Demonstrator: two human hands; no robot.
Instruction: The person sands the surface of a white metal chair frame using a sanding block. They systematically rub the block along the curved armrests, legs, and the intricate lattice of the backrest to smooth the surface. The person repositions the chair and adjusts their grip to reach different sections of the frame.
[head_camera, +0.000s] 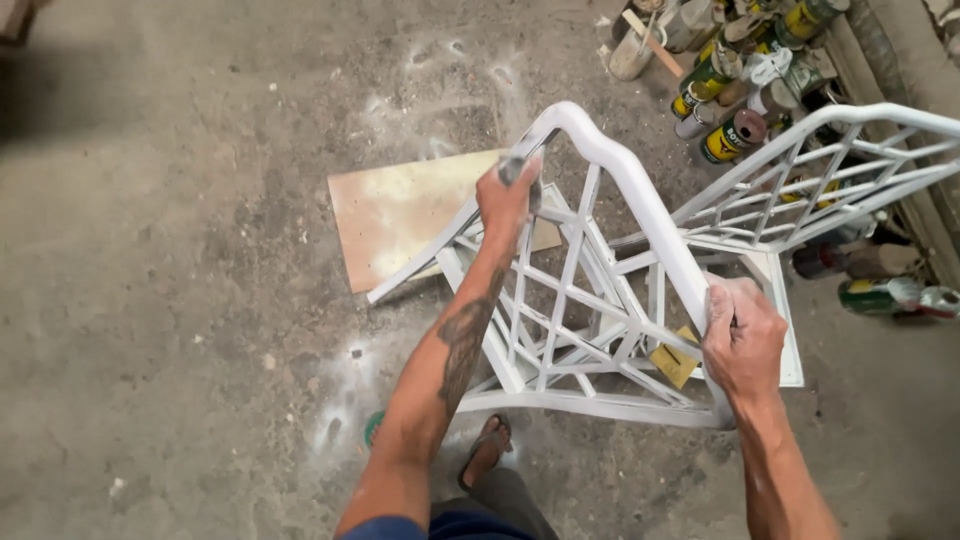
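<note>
A white-painted chair frame (640, 190) with lattice bars stands tilted on the dusty concrete floor in front of me. My left hand (508, 195) presses a small grey sanding pad (515, 168) against the frame's upper left rail. My right hand (742, 335) grips the frame's right rail lower down, fingers wrapped round it. A small yellow block (675, 362) shows through the lattice near my right hand.
A flat plywood board (405, 212) lies on the floor behind the frame. Several paint cans and bottles (735, 135) are piled at the top right. A second white lattice piece (830, 175) stands to the right. My foot in a sandal (487, 448) is below.
</note>
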